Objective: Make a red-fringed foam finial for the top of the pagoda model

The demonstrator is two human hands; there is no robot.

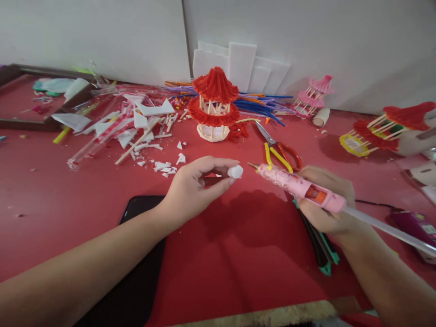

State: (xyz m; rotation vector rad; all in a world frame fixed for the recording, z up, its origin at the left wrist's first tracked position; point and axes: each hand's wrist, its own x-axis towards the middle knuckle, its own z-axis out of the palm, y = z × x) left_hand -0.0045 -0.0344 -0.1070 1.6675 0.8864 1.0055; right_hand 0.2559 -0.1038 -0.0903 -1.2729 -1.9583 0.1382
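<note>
My left hand (200, 184) pinches a small white foam piece (235, 171) between thumb and fingertips, above the red tabletop. Wrapped round a pink hot glue gun (296, 185) is my right hand (327, 200); a clear glue stick (384, 227) sticks out of the gun's back end. The gun's metal nozzle points left, a short gap away from the foam piece. Behind both hands a model pavilion (216, 106) with red fuzzy roofs and pale stick posts stands upright on the table.
Pliers (272, 136) and scissors with yellow and red handles lie behind the glue gun. White foam scraps (165, 168) and plastic wrappers (102, 141) litter the left. A black phone-like slab (136, 268) lies under my left forearm. A green-black cutter (316, 245) and smaller pavilions (313, 97) are at right.
</note>
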